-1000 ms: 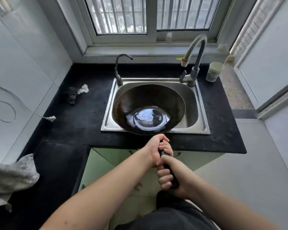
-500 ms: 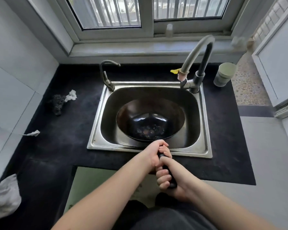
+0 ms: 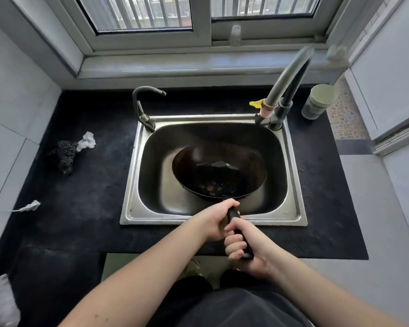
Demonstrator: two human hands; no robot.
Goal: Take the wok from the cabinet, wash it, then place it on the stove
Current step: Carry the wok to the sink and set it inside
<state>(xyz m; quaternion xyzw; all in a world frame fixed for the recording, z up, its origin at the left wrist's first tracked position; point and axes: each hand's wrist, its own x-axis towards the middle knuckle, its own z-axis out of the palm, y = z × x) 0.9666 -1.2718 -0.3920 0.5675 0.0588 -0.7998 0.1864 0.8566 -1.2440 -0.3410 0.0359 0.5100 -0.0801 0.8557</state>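
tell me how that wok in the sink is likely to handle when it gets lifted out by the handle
Probably heavy and front-loaded: the wok is a wide dark metal bowl on one long handle, and both the left hand and right hand grip it. It looks rigid. Its round bottom would likely rock if set down in the sink.

Countertop [image 3: 85, 223]: black, speckled, running along the left wall.
Scrubber [image 3: 65, 153]: dark and rough, on the counter left of the basin, touching a white crumpled scrap [image 3: 86, 141].
Cup [image 3: 318, 101]: pale green, far right corner of the counter.
Small bottle [image 3: 235, 35]: clear, standing on the window ledge.
Grey cloth [image 3: 0, 303]: near left corner.
Window [image 3: 198, 15]: barred outside, far side.
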